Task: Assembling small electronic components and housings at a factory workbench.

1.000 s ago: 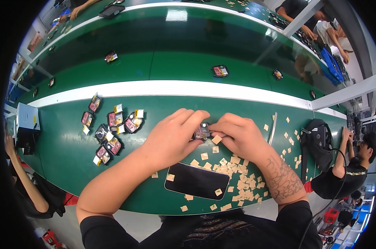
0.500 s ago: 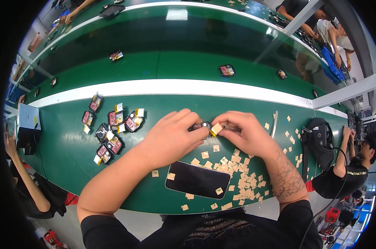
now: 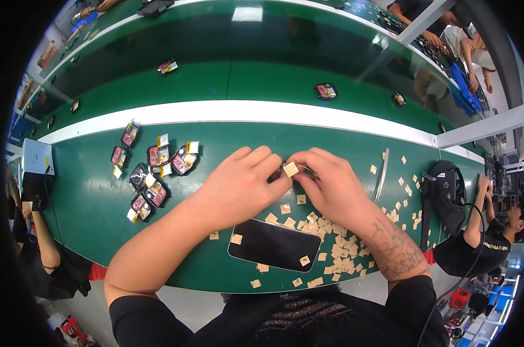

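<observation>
My left hand (image 3: 244, 182) is closed around a small black-cased electronic module (image 3: 277, 173), mostly hidden behind its fingers. Right beside it, my right hand (image 3: 331, 188) pinches at a tan square adhesive pad (image 3: 291, 169), which lies against the module's right side. Whatever sits under the pad is hidden now. Below the hands, a black smartphone-like slab (image 3: 273, 245) lies flat with a few tan squares on it. Many loose tan squares (image 3: 344, 248) are scattered to its right, below my right hand.
Several open modules with red circuit boards (image 3: 156, 192) are grouped at left. A white-and-black box (image 3: 37, 168) stands at the left edge, a black bag (image 3: 447, 196) at right. Beyond the white rail (image 3: 239, 112), more modules lie on a green belt (image 3: 262, 87). People sit on both sides.
Both hands have drawn closer together and slightly up. The tan square has shifted up and left, turning more toward view; the yellow tape under it no longer shows.
</observation>
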`<state>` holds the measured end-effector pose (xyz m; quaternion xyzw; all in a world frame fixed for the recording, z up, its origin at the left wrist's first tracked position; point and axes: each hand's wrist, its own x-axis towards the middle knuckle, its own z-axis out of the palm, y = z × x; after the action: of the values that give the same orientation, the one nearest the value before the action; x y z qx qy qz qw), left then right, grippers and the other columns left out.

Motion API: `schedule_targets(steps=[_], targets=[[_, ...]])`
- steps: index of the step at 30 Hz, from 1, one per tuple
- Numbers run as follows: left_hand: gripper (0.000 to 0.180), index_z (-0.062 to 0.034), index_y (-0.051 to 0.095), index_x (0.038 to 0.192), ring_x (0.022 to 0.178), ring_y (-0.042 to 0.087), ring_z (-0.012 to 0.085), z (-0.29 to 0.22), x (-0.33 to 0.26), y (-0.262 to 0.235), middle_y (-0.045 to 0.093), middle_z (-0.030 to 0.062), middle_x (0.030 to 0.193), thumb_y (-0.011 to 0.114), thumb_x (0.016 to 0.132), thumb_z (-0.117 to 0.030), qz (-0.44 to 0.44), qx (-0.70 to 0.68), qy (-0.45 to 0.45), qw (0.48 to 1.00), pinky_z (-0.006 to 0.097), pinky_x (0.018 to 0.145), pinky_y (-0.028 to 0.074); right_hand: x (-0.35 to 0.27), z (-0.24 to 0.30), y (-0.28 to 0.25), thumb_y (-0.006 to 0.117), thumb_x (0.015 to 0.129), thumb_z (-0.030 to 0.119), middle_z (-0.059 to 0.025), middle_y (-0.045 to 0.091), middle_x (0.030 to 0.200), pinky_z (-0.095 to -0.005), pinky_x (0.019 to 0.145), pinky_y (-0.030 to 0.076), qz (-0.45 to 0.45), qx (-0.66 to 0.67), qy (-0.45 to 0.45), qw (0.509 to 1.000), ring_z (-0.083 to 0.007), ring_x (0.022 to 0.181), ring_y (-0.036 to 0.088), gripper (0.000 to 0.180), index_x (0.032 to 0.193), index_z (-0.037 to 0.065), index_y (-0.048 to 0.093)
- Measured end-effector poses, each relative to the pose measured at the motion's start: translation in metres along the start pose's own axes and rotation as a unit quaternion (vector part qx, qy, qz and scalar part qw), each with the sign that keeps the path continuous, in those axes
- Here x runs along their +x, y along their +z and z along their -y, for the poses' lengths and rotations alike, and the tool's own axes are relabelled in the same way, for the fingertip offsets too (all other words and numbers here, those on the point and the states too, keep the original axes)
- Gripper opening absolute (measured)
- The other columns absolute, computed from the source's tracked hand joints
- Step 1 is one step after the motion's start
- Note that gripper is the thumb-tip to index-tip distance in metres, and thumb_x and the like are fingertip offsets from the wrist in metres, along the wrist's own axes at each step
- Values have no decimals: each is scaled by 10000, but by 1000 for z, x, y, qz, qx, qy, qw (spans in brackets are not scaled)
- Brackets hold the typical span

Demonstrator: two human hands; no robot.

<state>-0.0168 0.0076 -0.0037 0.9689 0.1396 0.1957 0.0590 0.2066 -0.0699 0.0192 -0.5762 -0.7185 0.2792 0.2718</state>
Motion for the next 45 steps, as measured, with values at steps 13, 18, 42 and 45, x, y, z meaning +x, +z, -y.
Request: schedule_targets(steps=[13,18,42,45], targets=[[334,-91,701,1082,1009,684,299,1,5,-2,697,59,1059,878,803,-140,-51,-142,-71,986,422,855,579,-4,-6,10,748,958,-81,-64,688,994,-262,613,437,-40,92,22,995,-76,683,527,266,1212,-8,713],[340,-92,688,1086,1008,682,300,-1,5,-3,685,62,1045,873,805,-135,-54,-144,-78,985,426,851,576,-3,-5,7,784,950,-4,-135,733,1019,-348,735,583,-29,104,66,992,-241,853,743,212,1153,7,722],[385,-61,698,1108,944,672,311,-7,9,-2,671,84,1012,899,785,-120,-67,-128,-75,987,430,806,571,6,-8,19,765,896,2,-155,709,872,-446,740,568,-122,90,24,988,-373,832,731,131,1022,2,729],[401,-58,676,1104,928,671,312,-9,10,-5,654,90,1028,905,775,-78,-81,-130,-72,986,418,782,569,6,-9,13,774,909,16,-148,725,919,-408,750,570,-160,71,-3,985,-323,825,734,181,1085,13,732]])
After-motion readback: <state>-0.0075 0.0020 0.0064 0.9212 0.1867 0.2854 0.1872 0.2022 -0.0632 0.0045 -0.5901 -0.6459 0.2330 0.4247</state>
